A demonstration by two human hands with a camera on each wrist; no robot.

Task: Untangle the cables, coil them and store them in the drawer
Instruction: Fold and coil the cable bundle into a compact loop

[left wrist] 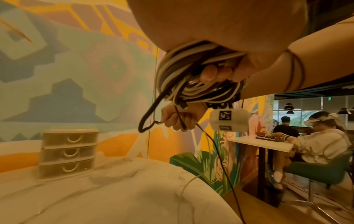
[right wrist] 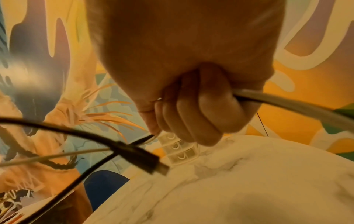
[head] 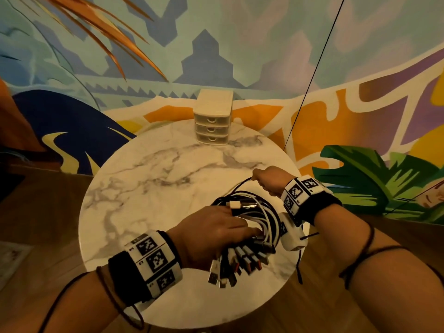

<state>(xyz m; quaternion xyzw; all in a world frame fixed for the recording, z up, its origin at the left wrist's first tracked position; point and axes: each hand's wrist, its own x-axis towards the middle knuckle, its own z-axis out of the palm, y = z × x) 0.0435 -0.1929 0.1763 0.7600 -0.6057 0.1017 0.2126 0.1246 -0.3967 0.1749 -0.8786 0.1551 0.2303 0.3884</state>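
My left hand (head: 216, 233) grips a thick bundle of black and white cables (head: 259, 212) above the near right of the round marble table (head: 149, 179). Several USB plugs (head: 236, 265) fan out below its fingers. In the left wrist view the coiled bundle (left wrist: 193, 75) wraps through that hand. My right hand (head: 269, 180), a little farther back, pinches a black cable (head: 236, 187) that leads out of the bundle. In the right wrist view its curled fingers (right wrist: 195, 115) hold thin cable strands, and a black plug (right wrist: 145, 160) hangs in front. A small white three-drawer unit (head: 213, 117) stands at the table's far edge, drawers shut.
A painted mural wall (head: 216, 44) rises right behind the table. A thin black cord (head: 312, 75) hangs slantwise on the right. Wooden floor (head: 36, 212) surrounds the table. In the left wrist view a person (left wrist: 316, 145) sits at a white desk to the right.
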